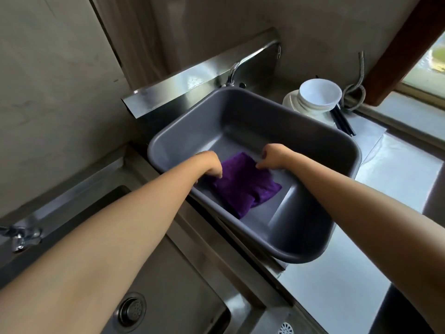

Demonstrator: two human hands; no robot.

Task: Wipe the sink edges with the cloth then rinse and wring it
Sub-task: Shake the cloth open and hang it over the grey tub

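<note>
Now, cloth [243, 183]: purple, lying in grey tub [320, 227]
Left hand [209, 165]: fingers curled, gripping cloth's left edge
Right hand [273, 156]: fingers pinching cloth's right corner

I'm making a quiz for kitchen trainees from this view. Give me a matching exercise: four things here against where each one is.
Things:
1. purple cloth
2. white bowls
3. drain strainer
4. faucet

Places:
A. bottom of the steel sink
B. inside the grey basin, held by both hands
C. behind the basin, at the backsplash
D. stacked on the counter beside the window

Pairs: 1-B, 2-D, 3-A, 4-C
</note>
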